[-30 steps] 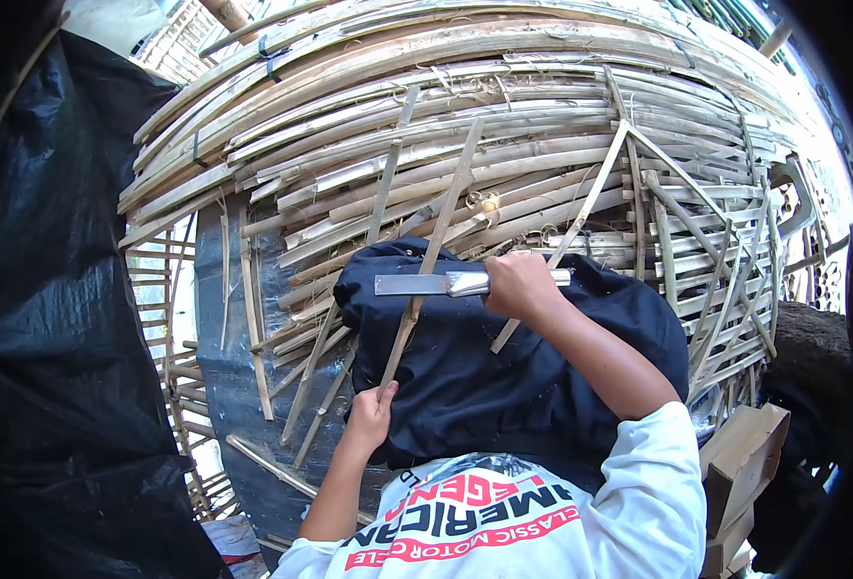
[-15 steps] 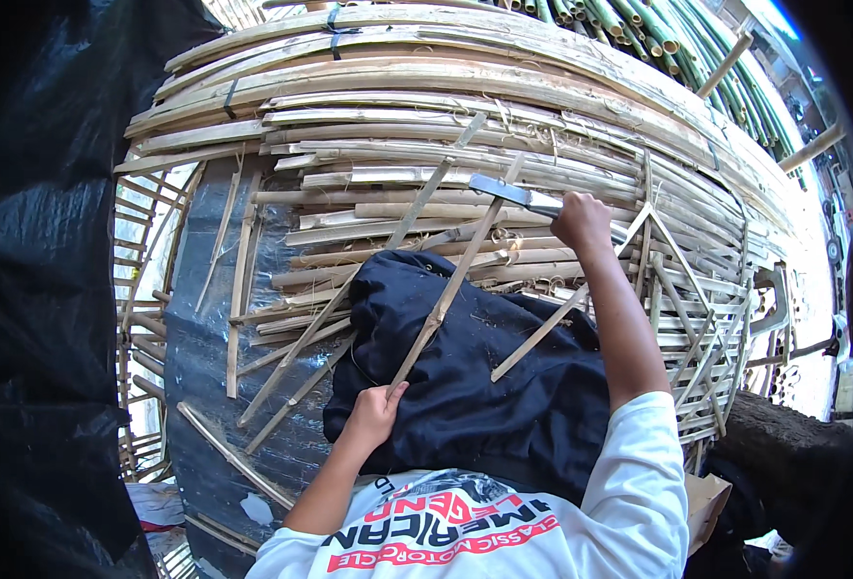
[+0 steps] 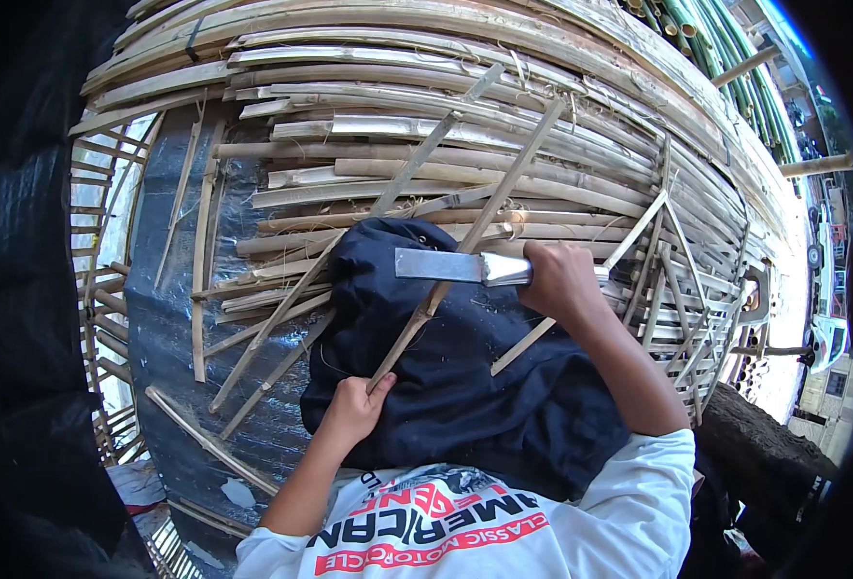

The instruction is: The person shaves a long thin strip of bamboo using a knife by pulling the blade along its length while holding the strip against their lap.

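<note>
One black plastic sheet hangs far L of you. Next to it, a slatted frame has bright bkgd showing thru its gaps; then a dark tarp, w/ several loose strips lying on it at diff angles. Your L hand is lower ctr-L, just in front of your shirt: thumb & fingers pinch the lower end of a long bamboo strip. That strip slants up & to the R, over the dark cloth on your lap, its far end in front of the stacked split bamboo. Abt midway along, a flat metal blade crosses over the strip, blunt end pointing L; can't tell if its edge touches or cuts in. Your R hand has its fingers pressed tog. & curled round the pale handle, the butt poking out just past your fist. Below that fist, a short pale strip angles across the cloth, partly hidden. Farther R: a bamboo lattice, green poles up top & a dark log lower down.
</note>
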{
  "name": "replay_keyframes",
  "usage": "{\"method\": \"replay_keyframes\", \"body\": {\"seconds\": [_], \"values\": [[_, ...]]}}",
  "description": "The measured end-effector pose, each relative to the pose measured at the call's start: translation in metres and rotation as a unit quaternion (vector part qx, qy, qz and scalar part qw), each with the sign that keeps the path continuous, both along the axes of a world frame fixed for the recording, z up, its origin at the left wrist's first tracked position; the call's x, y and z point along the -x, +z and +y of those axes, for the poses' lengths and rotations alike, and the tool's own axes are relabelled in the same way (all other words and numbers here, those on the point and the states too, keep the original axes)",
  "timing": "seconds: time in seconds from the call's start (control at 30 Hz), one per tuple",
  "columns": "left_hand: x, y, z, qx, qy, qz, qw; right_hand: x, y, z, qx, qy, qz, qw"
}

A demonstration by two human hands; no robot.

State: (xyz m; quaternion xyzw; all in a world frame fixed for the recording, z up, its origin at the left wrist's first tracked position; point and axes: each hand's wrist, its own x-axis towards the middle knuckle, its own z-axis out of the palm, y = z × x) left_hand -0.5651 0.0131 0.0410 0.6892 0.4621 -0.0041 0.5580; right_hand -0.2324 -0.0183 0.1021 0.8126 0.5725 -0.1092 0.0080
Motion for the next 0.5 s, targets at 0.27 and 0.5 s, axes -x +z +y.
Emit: {"method": "replay_keyframes", "body": {"seconds": [0.27,0.5], "values": [[-0.02,0.004,0.004,0.006,0.04,-0.047,0.998,-0.124,-0.017,0.076,0.006,-0.191,-0.095,0.977],[-0.016,-0.003,0.001,0.005,0.018,-0.052,0.998,-0.14,0.055,0.057,-0.076,-0.277,-0.154,0.945]]}}
